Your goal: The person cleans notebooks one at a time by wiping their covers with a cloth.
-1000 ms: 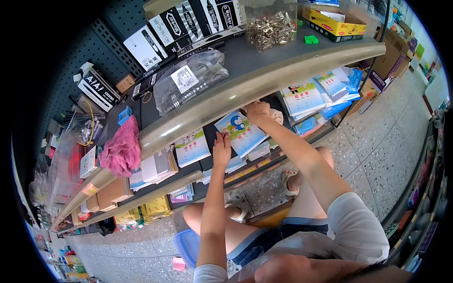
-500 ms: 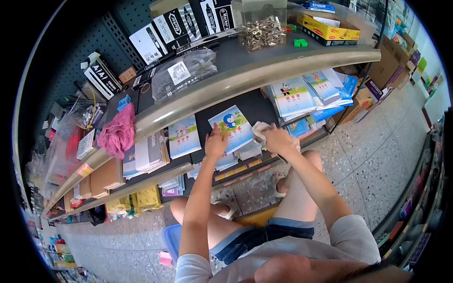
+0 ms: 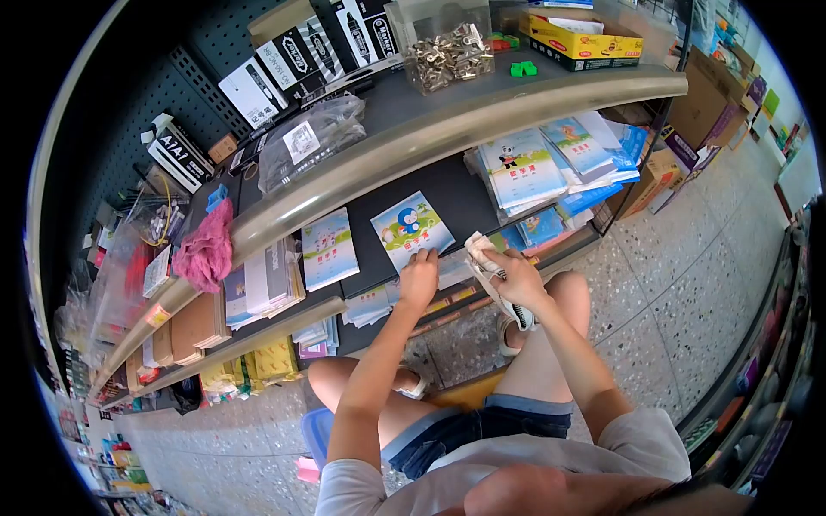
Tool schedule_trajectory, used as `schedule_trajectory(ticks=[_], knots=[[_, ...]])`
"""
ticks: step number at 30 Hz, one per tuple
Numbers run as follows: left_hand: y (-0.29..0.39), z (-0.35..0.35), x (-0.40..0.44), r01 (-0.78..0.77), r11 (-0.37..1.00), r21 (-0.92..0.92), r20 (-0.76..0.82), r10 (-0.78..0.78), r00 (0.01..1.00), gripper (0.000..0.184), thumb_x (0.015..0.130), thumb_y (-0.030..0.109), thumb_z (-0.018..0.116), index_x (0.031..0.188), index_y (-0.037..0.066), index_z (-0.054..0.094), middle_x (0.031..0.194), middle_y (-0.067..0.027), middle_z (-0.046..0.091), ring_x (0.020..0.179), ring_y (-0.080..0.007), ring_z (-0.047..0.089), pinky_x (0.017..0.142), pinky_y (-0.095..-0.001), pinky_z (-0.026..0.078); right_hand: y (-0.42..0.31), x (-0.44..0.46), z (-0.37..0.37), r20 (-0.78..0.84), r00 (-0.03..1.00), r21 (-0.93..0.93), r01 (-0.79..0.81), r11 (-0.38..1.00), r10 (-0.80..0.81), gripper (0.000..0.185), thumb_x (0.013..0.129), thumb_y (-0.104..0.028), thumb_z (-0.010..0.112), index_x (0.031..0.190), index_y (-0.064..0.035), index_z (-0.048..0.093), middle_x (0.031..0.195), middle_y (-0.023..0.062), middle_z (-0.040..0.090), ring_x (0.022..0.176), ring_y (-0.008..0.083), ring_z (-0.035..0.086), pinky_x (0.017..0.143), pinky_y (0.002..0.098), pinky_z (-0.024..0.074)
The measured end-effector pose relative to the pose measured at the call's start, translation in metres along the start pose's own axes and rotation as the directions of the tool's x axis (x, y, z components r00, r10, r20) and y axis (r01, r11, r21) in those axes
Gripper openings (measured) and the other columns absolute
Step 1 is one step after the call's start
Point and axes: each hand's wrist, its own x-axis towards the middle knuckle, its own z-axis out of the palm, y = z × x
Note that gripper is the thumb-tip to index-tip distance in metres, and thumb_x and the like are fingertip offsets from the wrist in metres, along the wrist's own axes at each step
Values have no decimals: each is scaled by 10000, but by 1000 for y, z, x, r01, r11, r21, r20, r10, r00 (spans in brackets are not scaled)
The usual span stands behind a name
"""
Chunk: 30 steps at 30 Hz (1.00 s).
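A booklet (image 3: 411,222) with a blue cartoon bird on its cover lies on the dark lower shelf. My left hand (image 3: 419,275) rests its fingertips on the booklet's near edge, not wrapped round it. Right of it, my right hand (image 3: 519,279) grips a crumpled whitish cloth (image 3: 479,248), whose dark-striped end hangs down over the shelf front. Another booklet (image 3: 329,249) with a pink-and-green cover lies to the left. Stacked exercise books (image 3: 520,172), a panda on the top cover, sit at the right of this shelf.
The upper shelf's rounded clear edge (image 3: 447,138) runs above my hands. A pink cloth (image 3: 206,249) drapes over it at left. That shelf holds a clear box of metal clips (image 3: 447,56), a yellow box (image 3: 585,43) and marker boxes (image 3: 288,64). Cardboard boxes (image 3: 701,95) stand right.
My left hand has slid from the booklet's cover to its near edge. My right hand has drawn the cloth back toward my knee, and more of it shows. The view has shifted slightly.
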Motion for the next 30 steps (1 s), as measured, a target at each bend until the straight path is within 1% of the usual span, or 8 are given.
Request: schedule_trajectory(ticks=[6, 9, 12, 14, 17, 24, 29, 30], knots=[[0, -45, 4, 66, 973, -220, -399, -152, 904, 120, 853, 78, 609, 937, 10, 664, 744, -144, 617, 661, -281, 631, 588, -361, 508, 11, -6, 3, -29, 999, 127, -13, 992, 16, 536, 738, -153, 643, 1268, -193, 575, 1181, 174, 573, 1023, 366, 597, 865, 431, 486], [7, -71, -2, 182, 847, -500, -495, -452, 742, 109, 891, 107, 607, 890, 12, 660, 683, -127, 597, 621, -195, 601, 539, -312, 462, 6, -6, -1, -33, 999, 167, -30, 985, 36, 529, 738, -142, 636, 1262, -188, 582, 1180, 173, 573, 1022, 368, 596, 866, 429, 485], [7, -62, -19, 144, 273, -951, -120, -756, 644, 166, 926, 167, 615, 850, 29, 668, 657, -20, 585, 575, -84, 513, 562, -223, 423, 3, -3, 4, -42, 998, 174, -29, 984, 36, 533, 736, -137, 635, 1263, -189, 581, 1194, 179, 569, 1017, 371, 599, 866, 432, 486], [4, -36, -29, -12, -184, -983, 136, -772, 621, 123, 926, 169, 626, 872, 66, 666, 718, 29, 598, 596, -59, 502, 600, -198, 431, 4, -1, 12, -43, 999, 193, 2, 981, 6, 537, 737, -143, 638, 1269, -189, 577, 1191, 185, 567, 1011, 377, 601, 863, 440, 485], [7, 0, -38, -96, -441, -892, 354, -815, 459, 132, 923, 185, 632, 885, 59, 646, 738, 25, 603, 640, -45, 532, 579, -191, 448, 1, -2, 23, -41, 999, 167, 21, 986, -15, 547, 739, -150, 639, 1280, -195, 569, 1191, 197, 565, 1004, 386, 604, 864, 447, 486], [21, 39, -44, -219, -741, -635, 621, -658, 425, 134, 931, 115, 591, 1034, 29, 592, 946, -43, 613, 824, -115, 603, 681, -176, 550, -11, 2, 28, 11, 1000, 107, 26, 994, -27, 561, 743, -149, 635, 1294, -219, 559, 1206, 207, 559, 994, 396, 609, 857, 452, 502], [23, 29, -48, 144, -807, -573, 703, -393, 593, 180, 938, 148, 587, 1048, 8, 563, 965, -95, 632, 918, -180, 634, 832, -281, 540, -43, 6, 19, -48, 999, 43, 19, 999, -17, 565, 727, -103, 647, 1280, -185, 566, 1219, 198, 540, 984, 389, 608, 842, 445, 498], [20, 25, -52, 154, -776, -612, 706, -447, 549, 188, 937, 170, 593, 1033, 11, 570, 951, -101, 640, 906, -179, 639, 812, -276, 539, -49, 6, 17, -73, 997, 25, 31, 999, -29, 567, 726, -107, 650, 1280, -195, 567, 1220, 196, 539, 980, 388, 609, 843, 444, 499]])
